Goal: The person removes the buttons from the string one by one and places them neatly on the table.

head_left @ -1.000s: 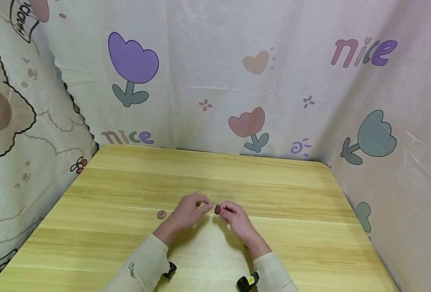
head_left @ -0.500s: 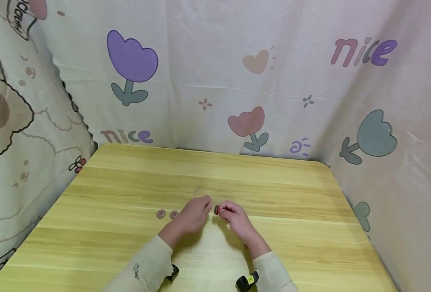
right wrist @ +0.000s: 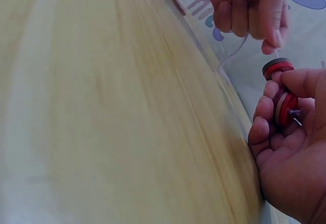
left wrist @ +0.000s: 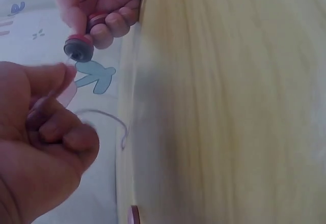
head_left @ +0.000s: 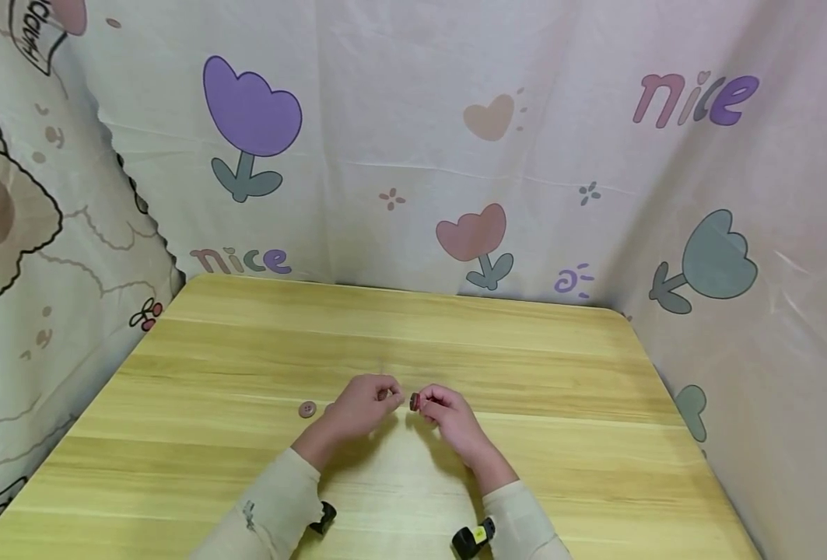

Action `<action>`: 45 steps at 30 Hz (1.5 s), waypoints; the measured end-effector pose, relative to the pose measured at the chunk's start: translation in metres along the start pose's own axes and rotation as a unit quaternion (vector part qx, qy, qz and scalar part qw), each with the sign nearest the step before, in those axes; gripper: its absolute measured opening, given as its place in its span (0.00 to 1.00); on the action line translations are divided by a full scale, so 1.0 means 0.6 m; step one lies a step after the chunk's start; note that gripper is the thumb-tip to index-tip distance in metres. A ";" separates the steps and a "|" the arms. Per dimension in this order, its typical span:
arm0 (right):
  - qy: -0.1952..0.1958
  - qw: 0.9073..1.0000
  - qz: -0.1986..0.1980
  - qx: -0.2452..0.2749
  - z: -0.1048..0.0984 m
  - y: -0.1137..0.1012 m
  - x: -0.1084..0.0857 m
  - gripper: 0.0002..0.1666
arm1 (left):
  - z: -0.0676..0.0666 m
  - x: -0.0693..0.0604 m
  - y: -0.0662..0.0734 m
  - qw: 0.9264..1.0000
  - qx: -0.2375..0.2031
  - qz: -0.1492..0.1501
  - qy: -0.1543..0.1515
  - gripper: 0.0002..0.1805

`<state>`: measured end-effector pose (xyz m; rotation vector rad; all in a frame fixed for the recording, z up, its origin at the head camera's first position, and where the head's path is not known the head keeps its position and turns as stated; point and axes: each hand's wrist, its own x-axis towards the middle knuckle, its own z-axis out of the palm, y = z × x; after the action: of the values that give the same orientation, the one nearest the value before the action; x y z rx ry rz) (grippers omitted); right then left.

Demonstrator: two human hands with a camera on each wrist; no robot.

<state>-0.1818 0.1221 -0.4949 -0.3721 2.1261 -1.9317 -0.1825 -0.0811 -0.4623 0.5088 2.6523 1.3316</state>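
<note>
My right hand (head_left: 451, 416) grips several red and dark buttons (right wrist: 286, 108) strung together, thumb and finger pinching near the end one. The dark end button (left wrist: 79, 50) faces my left hand (head_left: 366, 404). That hand pinches a thin thread (left wrist: 104, 113) with thumb and forefinger, its fingertips close to the button's holes. A short pale line spans the small gap between them in the right wrist view; whether it is bare thread or a needle I cannot tell. The loose thread hangs in a curve behind the left hand.
A brown button (head_left: 306, 409) lies on the wooden table (head_left: 525, 365) left of my left hand. Another button (head_left: 329, 407) is mostly hidden behind that wrist. A printed curtain (head_left: 385, 117) stands along the table's back and sides.
My left hand first turned over and shifted right, uncovering the second button, then swung back left and mostly covers it again. The right hand with its buttons stays nearly in place.
</note>
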 end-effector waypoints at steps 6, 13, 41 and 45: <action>0.000 1.000 -0.004 0.005 0.004 -0.018 -0.007 0.08 | 0.013 0.006 0.005 0.989 0.140 0.054 0.010 0.08; -0.001 1.000 -0.006 0.008 0.007 -0.038 -0.016 0.08 | 0.021 0.006 0.018 0.983 0.173 0.065 0.003 0.14; -0.017 1.000 -0.003 0.017 0.004 -0.056 -0.020 0.07 | 0.012 0.002 0.007 1.000 0.002 -0.028 0.010 0.15; -0.018 1.000 -0.003 0.022 0.004 -0.055 -0.021 0.06 | 0.012 0.004 0.006 1.000 0.005 -0.017 0.005 0.22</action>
<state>-0.1685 0.1213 -0.4623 -0.4023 2.0593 -1.9570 -0.1816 -0.0727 -0.4638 0.4561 2.6659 1.3149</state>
